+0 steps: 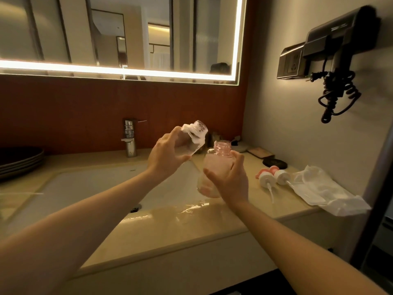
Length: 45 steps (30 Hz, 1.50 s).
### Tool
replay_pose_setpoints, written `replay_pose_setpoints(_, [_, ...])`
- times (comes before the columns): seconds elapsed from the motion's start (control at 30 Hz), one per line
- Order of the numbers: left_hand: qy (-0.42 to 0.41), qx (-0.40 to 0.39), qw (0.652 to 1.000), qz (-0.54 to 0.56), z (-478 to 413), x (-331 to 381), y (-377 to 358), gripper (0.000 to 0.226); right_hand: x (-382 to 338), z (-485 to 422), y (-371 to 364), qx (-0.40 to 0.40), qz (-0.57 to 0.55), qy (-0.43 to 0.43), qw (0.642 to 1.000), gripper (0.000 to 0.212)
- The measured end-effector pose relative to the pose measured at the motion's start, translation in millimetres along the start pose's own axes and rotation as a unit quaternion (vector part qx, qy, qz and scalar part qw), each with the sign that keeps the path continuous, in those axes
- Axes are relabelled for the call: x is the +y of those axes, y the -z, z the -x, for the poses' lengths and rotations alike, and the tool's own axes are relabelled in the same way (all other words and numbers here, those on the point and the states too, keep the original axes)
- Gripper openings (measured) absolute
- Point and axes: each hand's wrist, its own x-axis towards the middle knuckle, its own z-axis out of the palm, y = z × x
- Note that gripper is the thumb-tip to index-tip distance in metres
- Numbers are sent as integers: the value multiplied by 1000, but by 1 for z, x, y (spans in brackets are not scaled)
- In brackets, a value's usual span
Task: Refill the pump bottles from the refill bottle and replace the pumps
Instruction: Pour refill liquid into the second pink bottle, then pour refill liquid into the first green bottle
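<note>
Evidently we were mid-pour; our left hand gripped the tilted clear plastic refill bottle, its mouth just above the pink ribbed pump bottle clasped in our right hand; two white pumps lay right of that hand, not yet replaced.

**Layout around the sink**

The sink is sitting in the counter, with the faucet standing behind it and the mirror hanging above. Left of the sink, stacked plates are resting on the counter. Above the sink's right edge, the left hand is holding the refill bottle tilted, just left of the pump bottle in the right hand. Right of the sink, two pumps are lying on the counter beside a plastic bag. A hair dryer is hanging on the wall right of the sink.
</note>
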Motion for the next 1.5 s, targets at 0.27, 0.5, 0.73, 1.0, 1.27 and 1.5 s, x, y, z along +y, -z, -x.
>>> replay_pose_setpoints(0.27, [170, -5, 955, 243, -1, 24, -18, 81, -3, -47, 44, 65, -44, -5, 997, 79])
replay_pose_setpoints(0.5, [200, -77, 917, 335, 18, 38, -51, 87, 33, -57, 66, 88, 51, -52, 993, 78])
replay_pose_setpoints(0.73, [172, -83, 922, 337, 22, 45, -66, 79, 61, -54, 54, -1, 45, -106, 993, 79])
replay_pose_setpoints(1.0, [171, -72, 927, 325, 15, 49, -84, 79, 73, -81, 41, -4, 76, -104, 992, 83])
replay_pose_setpoints(1.27, [156, -72, 928, 329, 7, 63, -103, 78, 89, -83, 31, -27, 91, -120, 988, 88])
replay_pose_setpoints(1.5, [159, -59, 929, 330, 5, 68, -111, 80, 89, -83, 39, -53, 63, -128, 988, 86])
